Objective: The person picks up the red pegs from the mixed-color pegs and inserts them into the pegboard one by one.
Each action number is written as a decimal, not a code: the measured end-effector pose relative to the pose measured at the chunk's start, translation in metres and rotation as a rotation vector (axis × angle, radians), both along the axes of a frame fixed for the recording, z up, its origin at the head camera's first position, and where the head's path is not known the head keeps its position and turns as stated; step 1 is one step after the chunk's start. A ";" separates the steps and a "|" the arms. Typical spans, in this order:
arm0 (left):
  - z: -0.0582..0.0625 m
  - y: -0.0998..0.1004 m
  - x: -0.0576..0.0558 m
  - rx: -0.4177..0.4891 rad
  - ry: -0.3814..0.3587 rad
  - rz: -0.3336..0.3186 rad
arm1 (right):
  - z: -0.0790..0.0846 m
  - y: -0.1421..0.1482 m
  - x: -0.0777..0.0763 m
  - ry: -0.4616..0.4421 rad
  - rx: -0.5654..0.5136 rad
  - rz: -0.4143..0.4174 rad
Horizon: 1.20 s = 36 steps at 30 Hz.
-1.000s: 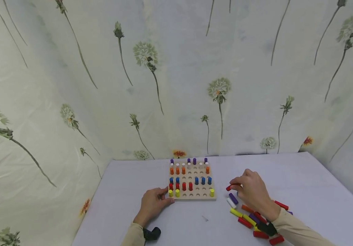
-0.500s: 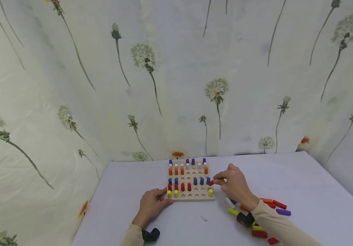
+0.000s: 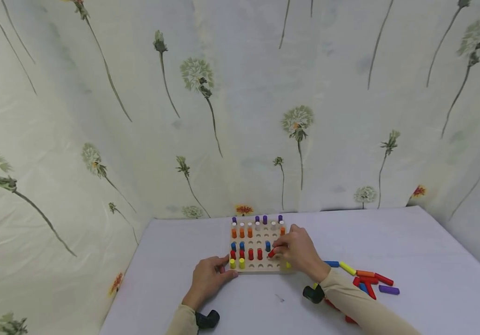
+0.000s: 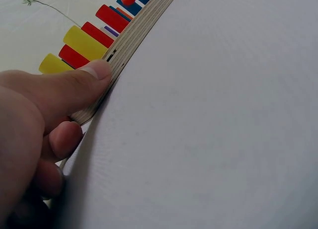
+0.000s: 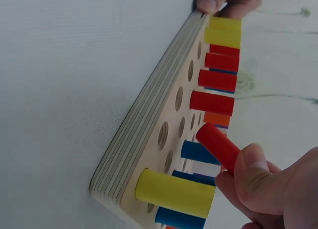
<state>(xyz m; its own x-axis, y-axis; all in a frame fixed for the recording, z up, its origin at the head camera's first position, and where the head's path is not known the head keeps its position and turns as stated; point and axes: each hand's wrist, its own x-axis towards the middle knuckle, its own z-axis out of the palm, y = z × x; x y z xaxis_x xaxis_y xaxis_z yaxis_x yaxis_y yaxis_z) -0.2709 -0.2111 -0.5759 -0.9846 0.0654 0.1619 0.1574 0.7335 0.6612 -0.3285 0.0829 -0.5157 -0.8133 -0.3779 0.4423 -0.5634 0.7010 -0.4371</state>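
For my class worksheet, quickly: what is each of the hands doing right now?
Left hand: closed, holding the pegboard by its near left corner.
Right hand: closed, pinching a red peg.

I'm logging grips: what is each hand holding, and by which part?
The right hand pinches a red peg by its upper end; the left hand grips the pegboard by its near left corner.

A pale wooden pegboard [image 5: 148,114] lies flat on a white desk [image 3: 152,260], its near left corner gripped by the left hand [image 3: 208,279]. Yellow, red, blue, orange, white and purple upright pegs [image 3: 250,254] line its rows, round holes showing between them. A single red peg [image 5: 217,144], pinched in the right hand [image 3: 300,251], tilts over the red row. Loose pegs [image 3: 365,273] of several colors lie scattered to the right, some partly hidden.
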 end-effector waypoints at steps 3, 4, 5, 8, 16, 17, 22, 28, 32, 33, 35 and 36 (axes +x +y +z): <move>0.000 0.000 -0.001 -0.002 0.000 -0.001 | -0.002 -0.005 -0.002 0.007 0.044 -0.005; 0.000 -0.001 -0.001 -0.004 0.000 -0.002 | -0.002 -0.006 -0.003 0.011 0.058 -0.008; 0.000 -0.001 -0.001 -0.004 0.000 -0.003 | -0.002 -0.007 -0.003 0.013 0.069 -0.010; -0.001 -0.001 -0.001 -0.002 0.004 -0.003 | -0.003 -0.010 -0.003 0.021 0.096 -0.008; -0.001 -0.001 0.000 -0.002 0.010 -0.008 | -0.005 -0.018 -0.001 0.134 0.152 0.014; -0.001 -0.001 0.000 -0.001 0.012 -0.008 | -0.006 -0.019 -0.001 0.165 0.163 0.023; -0.003 -0.001 -0.001 0.007 0.024 0.000 | -0.011 -0.025 0.000 0.327 0.255 0.076; -0.006 -0.001 0.000 0.005 0.031 -0.025 | -0.017 -0.029 0.001 0.265 0.293 0.027; -0.005 -0.002 0.001 0.007 0.018 -0.010 | -0.015 -0.030 0.003 0.207 0.286 0.027; -0.005 -0.002 0.001 0.001 0.023 -0.009 | -0.015 -0.030 0.003 0.200 0.286 0.026; -0.003 -0.003 0.000 -0.004 0.025 -0.010 | -0.014 -0.031 0.003 0.189 0.269 0.024; -0.002 -0.003 -0.001 -0.004 0.026 -0.009 | -0.013 -0.031 0.003 0.184 0.258 0.023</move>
<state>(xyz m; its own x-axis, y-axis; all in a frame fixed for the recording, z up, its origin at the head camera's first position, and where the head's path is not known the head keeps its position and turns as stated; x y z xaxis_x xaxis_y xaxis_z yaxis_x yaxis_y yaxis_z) -0.2719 -0.2140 -0.5781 -0.9794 0.0750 0.1873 0.1813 0.7345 0.6539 -0.3255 0.0524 -0.5291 -0.7184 -0.5140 0.4687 -0.6335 0.7617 -0.1356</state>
